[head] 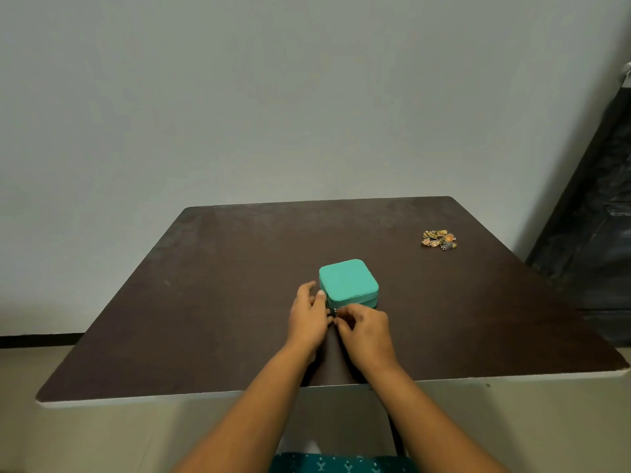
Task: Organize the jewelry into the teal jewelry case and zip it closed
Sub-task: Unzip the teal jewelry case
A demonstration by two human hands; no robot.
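Note:
A small square teal jewelry case lies with its lid down near the middle of the dark brown table. My left hand holds the case's near left corner, thumb against its side. At the near edge of the case my right hand pinches the small metal zipper pull. A little heap of gold and orange jewelry lies far off at the back right of the table, away from both hands.
A plain pale wall stands behind the table. A dark cabinet or door rises at the right. The table's white front edge runs just below my forearms, with patterned teal cloth at the bottom.

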